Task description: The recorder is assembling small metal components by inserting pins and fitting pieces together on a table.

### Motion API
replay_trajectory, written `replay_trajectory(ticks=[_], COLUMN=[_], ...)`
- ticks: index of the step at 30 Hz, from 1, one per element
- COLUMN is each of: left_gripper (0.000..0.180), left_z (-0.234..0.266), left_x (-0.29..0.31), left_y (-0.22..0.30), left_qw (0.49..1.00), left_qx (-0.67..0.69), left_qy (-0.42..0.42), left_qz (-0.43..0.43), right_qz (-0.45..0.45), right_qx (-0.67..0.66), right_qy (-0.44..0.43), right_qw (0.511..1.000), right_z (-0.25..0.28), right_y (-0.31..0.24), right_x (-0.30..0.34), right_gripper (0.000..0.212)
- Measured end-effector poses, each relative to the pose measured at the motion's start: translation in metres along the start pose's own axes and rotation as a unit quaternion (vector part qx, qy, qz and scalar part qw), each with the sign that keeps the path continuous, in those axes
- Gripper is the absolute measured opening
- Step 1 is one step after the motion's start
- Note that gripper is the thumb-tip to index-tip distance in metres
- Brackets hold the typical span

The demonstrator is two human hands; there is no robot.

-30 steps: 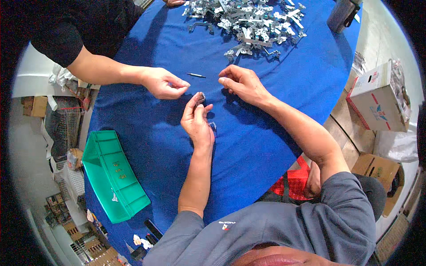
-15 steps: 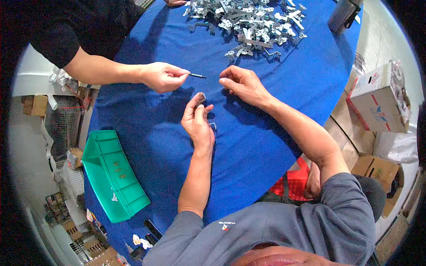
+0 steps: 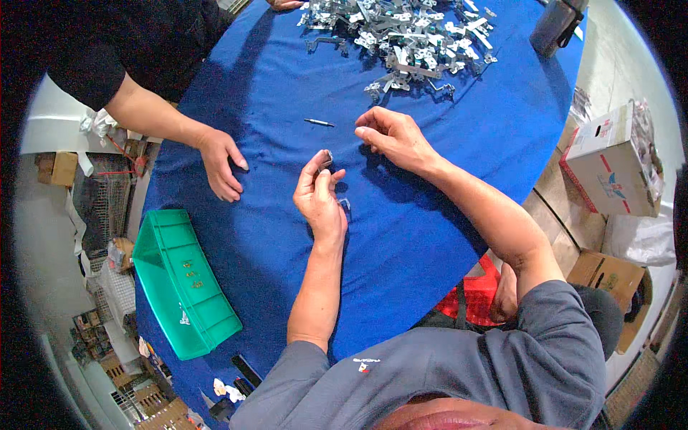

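Observation:
My left hand (image 3: 319,204) is closed on a small metal bracket (image 3: 327,159), held up between thumb and fingers over the blue cloth. Beside the palm shows another bent bit of metal (image 3: 345,206); whether it belongs to the same piece I cannot tell. To the right and farther out, my right hand (image 3: 394,140) hovers with loosely curled fingers, thumb and forefinger tips a little apart, nothing visible between them. A slim dark pen-like tool (image 3: 319,122) lies on the cloth just left of it. At the left, a co-worker's hand (image 3: 223,163) is open, apart from the tool.
A heap of metal brackets (image 3: 408,39) covers the far part of the blue-clothed table (image 3: 401,251). A dark bottle (image 3: 555,29) stands far right. At the left lies a green plastic bin (image 3: 188,287) holding a few small parts. Cardboard boxes (image 3: 609,161) sit on the floor at right.
The co-worker's hand has let go of the pen-like tool, leaving it on the cloth, and has drawn back left and nearer. My two hands have hardly moved.

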State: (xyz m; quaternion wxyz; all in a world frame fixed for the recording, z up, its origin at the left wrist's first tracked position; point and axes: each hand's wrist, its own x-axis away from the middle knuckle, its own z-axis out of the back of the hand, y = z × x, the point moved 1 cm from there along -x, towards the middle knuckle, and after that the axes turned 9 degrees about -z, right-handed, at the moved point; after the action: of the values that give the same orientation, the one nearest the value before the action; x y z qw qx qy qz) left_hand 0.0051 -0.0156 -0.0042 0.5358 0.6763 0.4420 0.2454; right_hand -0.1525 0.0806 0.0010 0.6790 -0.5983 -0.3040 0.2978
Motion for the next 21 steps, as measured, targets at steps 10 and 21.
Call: replay_trajectory(ticks=[10, 21], left_gripper=[0.03, 0.03], left_z=[-0.002, -0.005], left_x=[-0.004, -0.014], left_y=[-0.002, -0.028], left_qw=[1.0, 0.996], left_qx=[0.006, 0.041], left_qy=[0.017, 0.041], left_qz=[-0.008, -0.072], right_qz=[-0.014, 0.193], right_qx=[0.01, 0.474], right_qy=[-0.013, -0.023], right_qw=[1.0, 0.859], right_z=[0.001, -0.042], right_y=[-0.002, -0.005], right_x=[-0.006, -0.092], right_gripper=[0.028, 0.027])
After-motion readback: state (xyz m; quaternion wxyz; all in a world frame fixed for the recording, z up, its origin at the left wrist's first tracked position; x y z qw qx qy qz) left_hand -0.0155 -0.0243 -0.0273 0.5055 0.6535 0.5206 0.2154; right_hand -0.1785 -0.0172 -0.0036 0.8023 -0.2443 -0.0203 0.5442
